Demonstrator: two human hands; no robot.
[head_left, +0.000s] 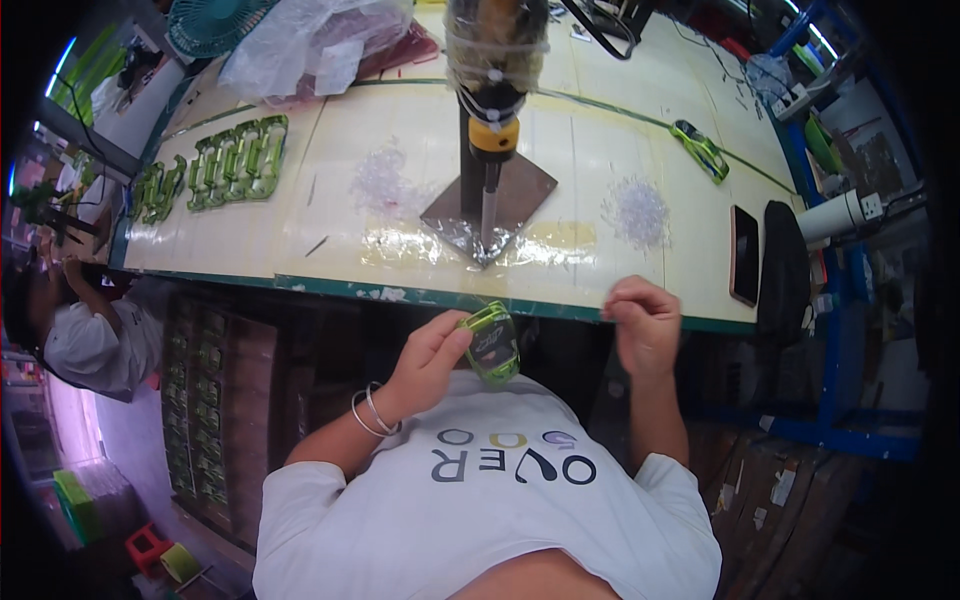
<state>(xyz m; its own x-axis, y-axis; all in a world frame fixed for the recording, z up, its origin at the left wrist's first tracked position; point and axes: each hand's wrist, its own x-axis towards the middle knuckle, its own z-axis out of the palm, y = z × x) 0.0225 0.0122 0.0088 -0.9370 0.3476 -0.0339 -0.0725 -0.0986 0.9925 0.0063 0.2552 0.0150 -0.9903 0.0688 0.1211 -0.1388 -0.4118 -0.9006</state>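
Observation:
My left hand [431,357] is closed on the edge of a green translucent plastic case [492,343] with a dark middle, held just below the table's front edge. To the right, my right hand [641,322] is raised at the edge with its fingers pinched together. Whatever lies in that pinch, if anything, is too small to make out. Straight ahead stands a post-mounted tool [493,135] with a yellow collar, its metal rod pointing down at a square brown base plate [530,190]. Small clear plastic bits lie in a left pile [388,182] and a right pile [637,212].
Rows of green cases [238,163] lie at the table's left. Another green case [700,151], a phone [744,255] and a long black pouch [780,270] are on the right. Plastic bags [315,50] sit at the back. A co-worker [100,335] is at far left.

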